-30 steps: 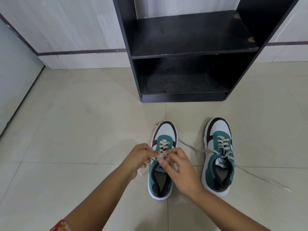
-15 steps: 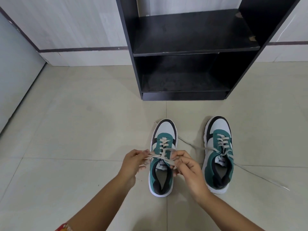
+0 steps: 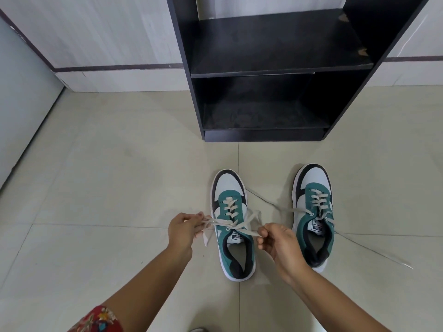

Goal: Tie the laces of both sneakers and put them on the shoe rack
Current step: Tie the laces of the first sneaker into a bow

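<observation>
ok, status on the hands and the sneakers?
Left hand and right hand each pinch a lace of the left sneaker, pulling outward. Right sneaker untied, laces loose on floor. Shoe rack unobstructed.

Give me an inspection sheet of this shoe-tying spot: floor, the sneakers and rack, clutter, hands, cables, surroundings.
Surface: pale tiled floor, bare apart from the shoes and rack.
Job's things: left sneaker on the floor, its laces pulled out sideways from a knot; right sneaker beside it, laces loose and trailing on the tiles; black shoe rack ahead, both visible shelves holding no shoes.
Clutter: nothing seen.
Hands: left hand pinches a lace loop to the left of the shoe; right hand pinches the lace on the right.
Cables: nothing seen.
Surroundings: light wall with a dark stripe behind the rack; a red patterned sleeve at the bottom edge.
</observation>
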Tool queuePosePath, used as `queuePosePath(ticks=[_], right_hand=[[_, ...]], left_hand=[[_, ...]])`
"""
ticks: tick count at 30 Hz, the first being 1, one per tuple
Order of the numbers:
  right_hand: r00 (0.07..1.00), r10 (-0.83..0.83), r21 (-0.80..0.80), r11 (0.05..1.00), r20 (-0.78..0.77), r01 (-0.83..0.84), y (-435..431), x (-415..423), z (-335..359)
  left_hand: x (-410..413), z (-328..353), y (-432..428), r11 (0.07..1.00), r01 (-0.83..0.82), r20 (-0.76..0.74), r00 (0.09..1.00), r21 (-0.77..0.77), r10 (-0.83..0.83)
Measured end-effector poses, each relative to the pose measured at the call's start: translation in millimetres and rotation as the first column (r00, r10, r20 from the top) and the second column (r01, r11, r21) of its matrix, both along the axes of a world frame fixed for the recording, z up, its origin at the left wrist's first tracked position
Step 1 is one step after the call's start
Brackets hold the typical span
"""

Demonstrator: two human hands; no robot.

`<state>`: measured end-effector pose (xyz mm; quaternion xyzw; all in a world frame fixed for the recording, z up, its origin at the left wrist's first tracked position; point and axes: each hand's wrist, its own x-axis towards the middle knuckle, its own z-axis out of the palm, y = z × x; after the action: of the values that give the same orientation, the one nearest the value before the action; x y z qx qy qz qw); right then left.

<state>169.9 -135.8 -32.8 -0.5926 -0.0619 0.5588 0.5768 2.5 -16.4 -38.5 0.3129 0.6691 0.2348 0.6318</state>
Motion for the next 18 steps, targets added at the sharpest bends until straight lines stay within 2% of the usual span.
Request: queuePosePath(ticks=[4, 6, 9, 12, 15, 16, 18], right_hand=[[1.000, 0.023, -0.049, 0.999, 0.008, -0.022, -2, -1, 2], [0.996, 0.080, -0.092, 0.993, 0.036, -0.076, -4, -2, 2], [0.961, 0.200, -0.094, 0.978, 0.190, -0.185, -11, -4, 5], [0.871, 0.382, -0.126, 0.924, 0.310, -0.360, -15, -11, 2], [0.806, 0.487, -0.160, 0.873, 0.335, -0.461, -14, -21, -8], [0.808, 0.483, -0.150, 0.875, 0.338, -0.460, -11, -24, -9], [0.827, 0.475, -0.113, 0.879, 0.300, -0.464, -4, -29, -10]], left_hand=[[-1, -2, -1, 1.000, -0.018, 0.028, 0.999, -0.010, 0.018], [0, -1, -5, 1.000, -0.004, -0.018, 1.000, 0.030, 0.004], [-1, 5, -13, 0.973, 0.185, -0.165, 0.973, 0.136, -0.162], [-1, 11, -23, 0.880, 0.458, -0.214, 0.879, 0.129, -0.426], [5, 11, -36, 0.710, 0.689, -0.317, 0.713, 0.148, -0.625], [7, 11, -38, 0.676, 0.718, -0.379, 0.679, 0.167, -0.628], [2, 11, -34, 0.677, 0.702, -0.490, 0.680, 0.221, -0.545]])
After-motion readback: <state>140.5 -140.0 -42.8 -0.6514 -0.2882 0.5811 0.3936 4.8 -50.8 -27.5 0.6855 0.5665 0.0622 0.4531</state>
